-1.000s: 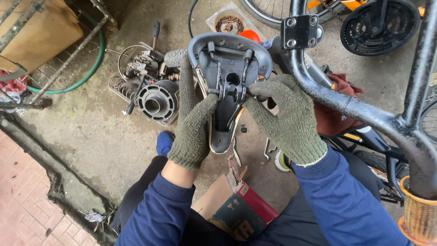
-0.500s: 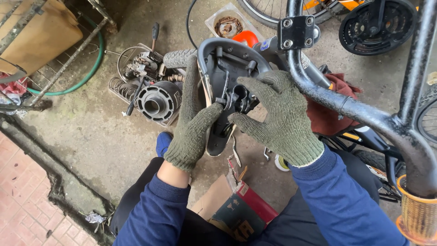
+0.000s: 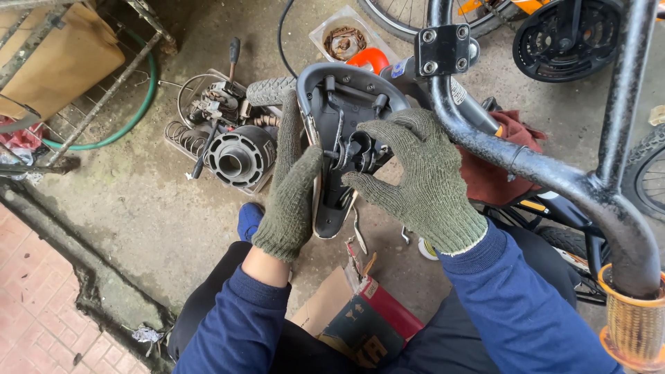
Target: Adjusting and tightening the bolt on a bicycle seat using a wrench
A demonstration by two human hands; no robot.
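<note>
An upturned black bicycle saddle (image 3: 337, 97) is held in front of me, its underside with rails and clamp (image 3: 357, 149) showing. My left hand (image 3: 291, 194), in a green knit glove, grips the saddle's left edge, thumb on the underside. My right hand (image 3: 415, 173), gloved the same way, rests its fingers on the clamp at the saddle's middle. A black bicycle frame tube (image 3: 526, 163) curves past just right of my right hand.
On the concrete floor lie a tray of metal parts with a ribbed cylinder (image 3: 239, 156), a green hose (image 3: 138, 104), a red cardboard box (image 3: 367, 315) by my knees, a red rag (image 3: 495, 166), a chainring (image 3: 561, 38) and a small parts tray (image 3: 346, 41).
The saddle has tilted and turned so its underside faces me more. My right hand slid from its right edge onto the clamp; my left hand kept its grip.
</note>
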